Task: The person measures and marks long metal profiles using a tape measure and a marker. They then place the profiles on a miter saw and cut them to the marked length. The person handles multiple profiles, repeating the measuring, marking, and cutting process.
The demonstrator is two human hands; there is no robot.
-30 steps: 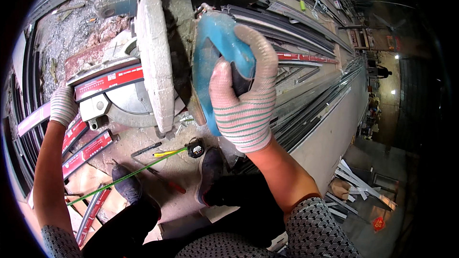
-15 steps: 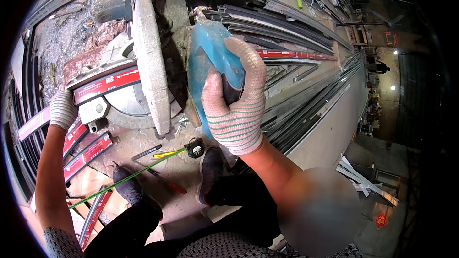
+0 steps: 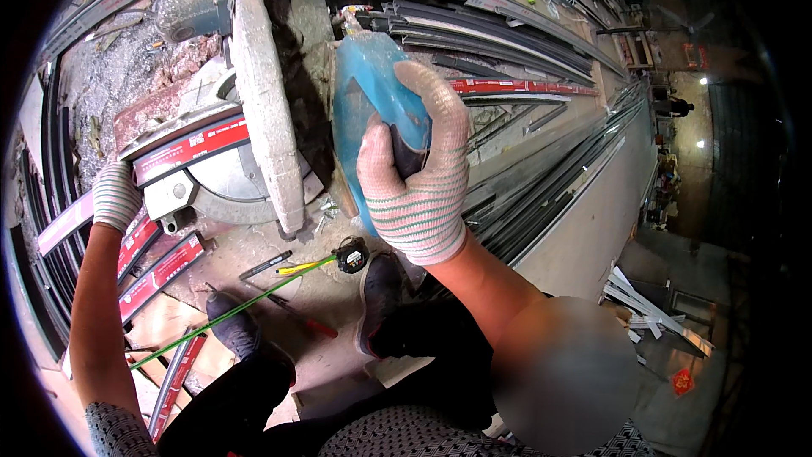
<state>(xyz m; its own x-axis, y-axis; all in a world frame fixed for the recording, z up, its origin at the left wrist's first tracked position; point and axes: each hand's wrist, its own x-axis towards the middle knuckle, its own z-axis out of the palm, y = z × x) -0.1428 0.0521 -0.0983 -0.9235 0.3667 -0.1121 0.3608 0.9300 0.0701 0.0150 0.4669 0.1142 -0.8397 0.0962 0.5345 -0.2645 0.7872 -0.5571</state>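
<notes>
Both my hands wear white knit gloves with thin stripes. My right hand (image 3: 423, 195) is wrapped round the dark handle (image 3: 409, 152) of a miter saw with a blue housing (image 3: 372, 76). A whitish, dust-covered blade guard (image 3: 269, 110) stands upright left of that handle. On the saw table (image 3: 245, 176) lies a profile strip with red printed film (image 3: 193, 151), running under the guard. At the strip's left part, my left hand (image 3: 117, 196) closes on it near the fence; some of its fingers are hidden. The blade itself I cannot make out.
A tape measure (image 3: 351, 256) lies by my shoe, its green blade pulled out to the left. Near it are a marker (image 3: 265, 265) and a red-handled tool (image 3: 320, 327). Cut red-film pieces (image 3: 161, 275) lie below the saw. Long dark profiles (image 3: 541, 195) stretch to the right.
The whole view has shifted slightly. Both hands keep their hold, and the saw and strip show no clear movement against each other.
</notes>
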